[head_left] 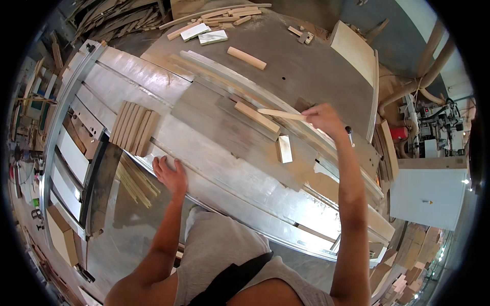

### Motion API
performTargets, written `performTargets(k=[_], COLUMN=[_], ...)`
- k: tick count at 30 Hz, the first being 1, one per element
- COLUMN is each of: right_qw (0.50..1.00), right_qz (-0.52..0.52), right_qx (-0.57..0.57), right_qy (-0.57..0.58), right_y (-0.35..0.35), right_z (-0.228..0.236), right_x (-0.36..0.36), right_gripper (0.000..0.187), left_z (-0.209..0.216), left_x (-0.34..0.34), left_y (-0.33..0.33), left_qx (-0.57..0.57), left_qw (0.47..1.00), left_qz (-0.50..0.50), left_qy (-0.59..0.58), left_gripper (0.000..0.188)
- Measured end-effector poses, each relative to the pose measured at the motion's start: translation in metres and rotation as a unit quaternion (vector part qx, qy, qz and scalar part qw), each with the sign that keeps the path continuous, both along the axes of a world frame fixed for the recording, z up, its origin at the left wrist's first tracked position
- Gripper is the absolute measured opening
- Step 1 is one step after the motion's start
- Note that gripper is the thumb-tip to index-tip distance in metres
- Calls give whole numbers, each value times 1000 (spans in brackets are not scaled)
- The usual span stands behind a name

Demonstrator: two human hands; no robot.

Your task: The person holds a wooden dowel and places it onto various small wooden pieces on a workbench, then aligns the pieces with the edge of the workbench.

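Observation:
My right hand (325, 121) is closed on the end of a thin wooden stick (280, 113), which points left above the machine table. Just below the stick, a wooden block (258, 118) lies at a slant along a darker strip. A small white-faced piece (285, 149) rests close to the block's right end. At the near edge of the metal table (219, 173), my left hand (171, 174) lies with its fingers spread, holding nothing. Several wooden strips (133, 127) sit side by side just beyond that hand.
A long rail (245, 79) crosses the table beyond the block. Past it lie a loose wooden piece (246, 58), two white-faced blocks (212, 37) and several offcuts (229, 18). Thin sticks (135, 181) show below the left edge. A grey cabinet (426, 191) stands at right.

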State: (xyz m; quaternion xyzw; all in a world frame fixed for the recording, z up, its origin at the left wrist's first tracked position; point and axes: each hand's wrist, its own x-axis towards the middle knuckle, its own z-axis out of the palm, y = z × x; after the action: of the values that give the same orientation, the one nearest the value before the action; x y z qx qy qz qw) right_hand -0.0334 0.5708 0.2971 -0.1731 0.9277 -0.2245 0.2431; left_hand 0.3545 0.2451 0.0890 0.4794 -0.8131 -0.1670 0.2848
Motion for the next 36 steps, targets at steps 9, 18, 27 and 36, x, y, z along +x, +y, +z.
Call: performTargets(k=[9, 18, 27, 36], right_qw=[987, 976, 964, 954], right_qz=[96, 56, -195, -279], right_qx=[20, -124, -176, -105], right_qy=[130, 171, -34, 35], right_y=[-120, -197, -60, -63], right_z=[-24, -85, -147, -145], right_x=[10, 97, 326, 395], right_gripper=[32, 31, 37, 34], left_z=[-4, -9, 34, 15], left_x=[-1, 0, -102, -297], left_y=[-4, -5, -73, -195], left_qx=[-15, 12, 63, 268], left_qw=[1000, 1000, 959, 957], left_qz=[7, 1, -203, -112], left_qy=[11, 26, 186, 4], left_gripper=[49, 56, 49, 66])
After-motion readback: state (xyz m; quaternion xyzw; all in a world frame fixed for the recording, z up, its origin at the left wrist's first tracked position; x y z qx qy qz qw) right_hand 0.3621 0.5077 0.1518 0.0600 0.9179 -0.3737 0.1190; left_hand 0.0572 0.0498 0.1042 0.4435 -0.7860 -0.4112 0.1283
